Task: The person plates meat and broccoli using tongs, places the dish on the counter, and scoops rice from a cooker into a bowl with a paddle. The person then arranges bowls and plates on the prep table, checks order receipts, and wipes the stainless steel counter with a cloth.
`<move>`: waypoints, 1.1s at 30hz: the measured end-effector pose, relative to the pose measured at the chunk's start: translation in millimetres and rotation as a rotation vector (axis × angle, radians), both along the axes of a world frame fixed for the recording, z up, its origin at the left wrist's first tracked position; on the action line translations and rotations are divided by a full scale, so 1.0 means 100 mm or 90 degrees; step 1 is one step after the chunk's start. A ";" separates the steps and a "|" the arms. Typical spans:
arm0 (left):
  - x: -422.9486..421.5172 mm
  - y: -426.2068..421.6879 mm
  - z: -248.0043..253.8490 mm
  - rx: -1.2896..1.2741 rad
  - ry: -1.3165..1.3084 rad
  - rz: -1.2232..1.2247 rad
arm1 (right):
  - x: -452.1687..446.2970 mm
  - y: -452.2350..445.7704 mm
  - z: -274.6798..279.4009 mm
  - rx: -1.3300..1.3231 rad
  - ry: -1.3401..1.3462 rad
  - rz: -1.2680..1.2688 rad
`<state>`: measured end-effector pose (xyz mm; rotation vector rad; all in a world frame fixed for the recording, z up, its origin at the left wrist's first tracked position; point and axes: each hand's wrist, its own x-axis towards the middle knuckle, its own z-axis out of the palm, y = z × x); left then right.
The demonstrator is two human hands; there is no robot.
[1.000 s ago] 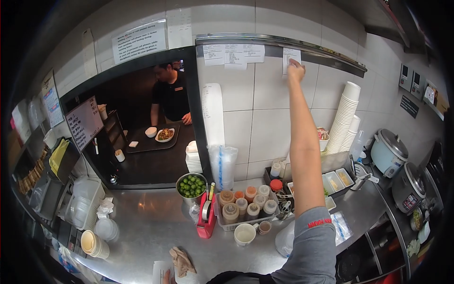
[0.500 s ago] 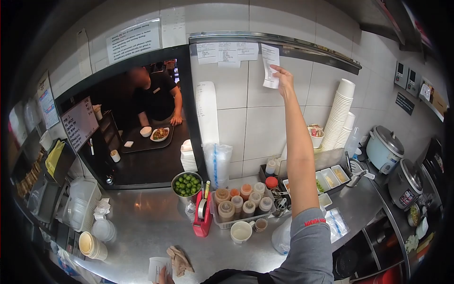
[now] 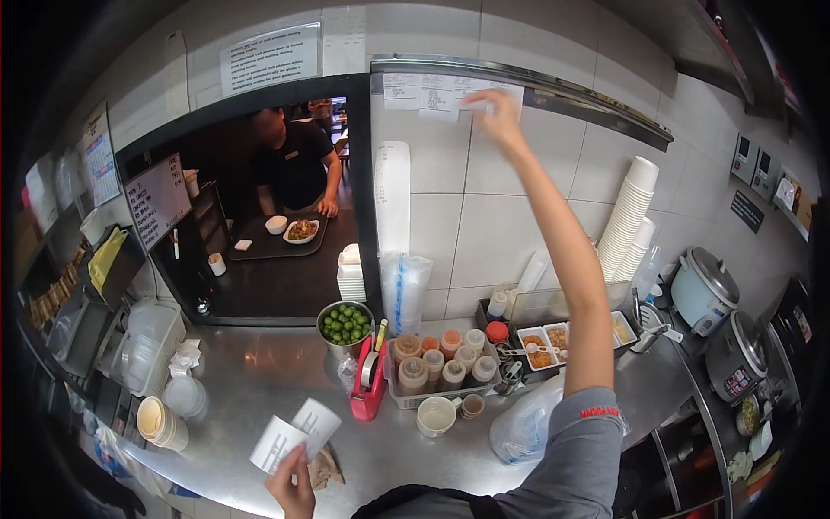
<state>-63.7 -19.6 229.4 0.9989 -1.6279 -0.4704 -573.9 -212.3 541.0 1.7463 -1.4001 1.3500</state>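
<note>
My left hand (image 3: 292,484), low in the view, is closed on two printed paper slips (image 3: 277,445), fanned apart above the steel counter. A crumpled brown cloth (image 3: 325,471) lies just beyond that hand. My right arm is stretched up to the wall, and my right hand (image 3: 497,119) is in front of the order slips (image 3: 439,95) hanging from a metal rail (image 3: 519,80). Motion smears its fingers, so their grip cannot be made out. The hand covers part of the rightmost slips.
On the counter (image 3: 233,381) stand a bowl of green limes (image 3: 344,327), a red tape dispenser (image 3: 367,394), a basket of sauce bottles (image 3: 441,363) and a white mug (image 3: 437,417). Stacked cups (image 3: 627,216) rise at right. Beyond the hatch, a person (image 3: 298,164) stands by a food tray (image 3: 281,246).
My left hand has risen further into view, showing two slips. My right hand has moved up and left toward the rail, away from the hanging slip's lower part. The view has shifted slightly.
</note>
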 end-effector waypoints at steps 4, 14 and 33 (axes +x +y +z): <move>-0.25 -0.20 0.36 -0.085 0.163 -0.046 | 1.57 0.80 -0.62 0.716 0.174 0.777; -0.77 -0.37 0.70 -0.128 0.274 -0.082 | 1.18 0.91 -0.39 0.383 -0.038 0.596; 0.83 0.43 -0.37 0.055 -0.081 0.304 | -1.00 -0.29 0.31 -0.179 -0.486 -0.357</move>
